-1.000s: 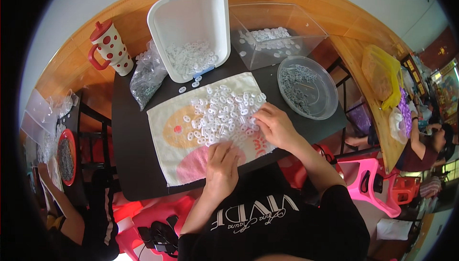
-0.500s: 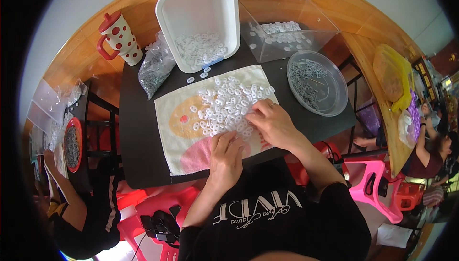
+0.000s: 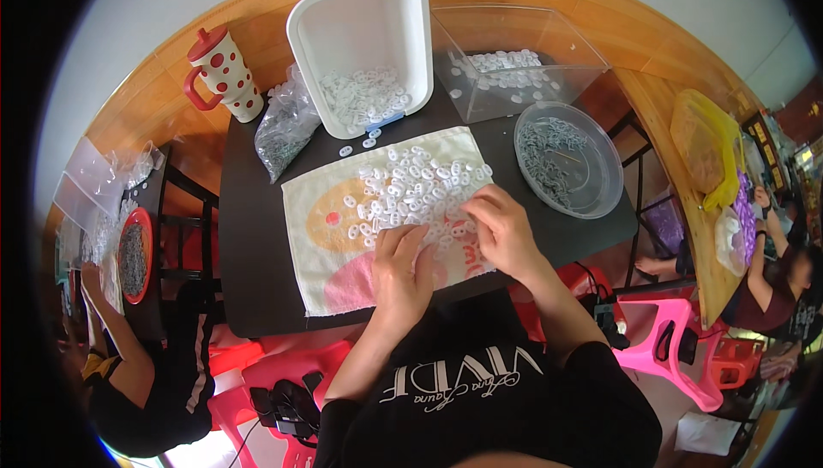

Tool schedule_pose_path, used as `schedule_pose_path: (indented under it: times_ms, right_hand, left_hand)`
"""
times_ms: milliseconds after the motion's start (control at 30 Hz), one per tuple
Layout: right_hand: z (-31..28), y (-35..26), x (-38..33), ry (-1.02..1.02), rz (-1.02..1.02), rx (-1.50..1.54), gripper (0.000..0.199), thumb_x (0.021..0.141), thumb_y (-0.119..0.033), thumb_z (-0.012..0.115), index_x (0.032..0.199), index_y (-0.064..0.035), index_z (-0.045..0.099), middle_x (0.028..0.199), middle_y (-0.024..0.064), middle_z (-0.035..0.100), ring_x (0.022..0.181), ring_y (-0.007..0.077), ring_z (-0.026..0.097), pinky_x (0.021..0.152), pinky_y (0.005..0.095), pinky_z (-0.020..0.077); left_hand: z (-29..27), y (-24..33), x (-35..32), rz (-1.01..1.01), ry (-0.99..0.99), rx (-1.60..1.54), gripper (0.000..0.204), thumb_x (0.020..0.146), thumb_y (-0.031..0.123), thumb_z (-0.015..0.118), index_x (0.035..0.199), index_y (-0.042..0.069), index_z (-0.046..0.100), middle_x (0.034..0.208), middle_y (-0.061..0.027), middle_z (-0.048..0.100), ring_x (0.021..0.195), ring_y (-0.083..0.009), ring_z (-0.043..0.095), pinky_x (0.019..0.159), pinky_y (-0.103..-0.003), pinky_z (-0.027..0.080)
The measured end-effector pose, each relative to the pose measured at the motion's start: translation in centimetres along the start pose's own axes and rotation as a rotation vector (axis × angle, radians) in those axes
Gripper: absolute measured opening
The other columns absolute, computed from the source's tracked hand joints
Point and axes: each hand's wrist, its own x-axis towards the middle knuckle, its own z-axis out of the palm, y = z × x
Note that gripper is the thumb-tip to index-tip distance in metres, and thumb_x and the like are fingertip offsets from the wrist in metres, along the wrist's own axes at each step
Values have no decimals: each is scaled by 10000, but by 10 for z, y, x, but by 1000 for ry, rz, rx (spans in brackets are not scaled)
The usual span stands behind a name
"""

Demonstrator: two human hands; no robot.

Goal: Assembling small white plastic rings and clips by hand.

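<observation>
Many small white oval plastic pieces with two holes (image 3: 416, 194) lie heaped on a patterned towel (image 3: 310, 254). My left hand (image 3: 399, 278) rests at the near edge of the heap, fingers bent and thumb close to them. Whatever lies under its fingertips is hidden. At the heap's right side, my right hand (image 3: 506, 232) has thumb and forefinger pinched together over the pieces. Too little shows between those fingertips to name what they hold. A few white pieces lie on the towel between the two hands.
Behind the towel stand a white bin (image 3: 417, 39) of white pieces, a clear box (image 3: 480, 104), and a bag of grey parts (image 3: 287, 138). A round clear tub (image 3: 600, 198) holds grey parts at right. A dotted tumbler (image 3: 227, 78) stands back left. Another person's arm (image 3: 120, 322) is at left.
My right hand has shifted slightly right and nearer to me. The left hand has turned a little, its thumb now more visible. The whole view has moved slightly.
</observation>
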Motion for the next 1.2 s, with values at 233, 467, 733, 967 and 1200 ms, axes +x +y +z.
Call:
schedule_pose_path:
  times_ms: [233,467,733,967,1200]
  right_hand:
    - [2,-8,-2,-197,-43,-220,232,728,-51,722,959,-80,722,1136,135,581,1016,330,586,794,432,489]
    - [20,-12,-1,-89,-45,-106,146,700,7,659,835,-37,624,1122,146,570,1042,357,555,812,460,449]
    - [12,-38,-4,58,-76,401,229,758,73,669,965,-24,655,879,96,604,799,299,599,682,373,479]
    - [-76,14,10,148,-79,31,217,779,102,623,956,-15,672,898,113,632,837,295,617,712,380,503]
    - [-148,130,1,-231,102,-378,120,761,39,673,867,-17,666,838,117,604,857,342,609,719,427,484]
  left_hand:
    - [3,5,-2,115,-16,143,251,769,-40,675,1020,-29,684,1019,-168,659,926,-340,605,812,-398,499]
    - [2,4,-2,113,10,115,307,740,-63,664,1045,-34,689,1024,-168,663,962,-331,612,843,-384,498]
    - [9,-8,-7,-205,62,-772,200,875,-87,667,1060,-27,710,931,-97,675,783,-144,647,705,-249,526]
    - [-5,-8,-9,-259,75,-681,65,935,-22,611,961,-22,671,891,-76,656,694,-93,576,621,-232,496]
    - [-7,2,-10,-409,-64,-773,66,984,52,585,966,-5,614,845,-90,672,654,-124,638,558,-219,471]
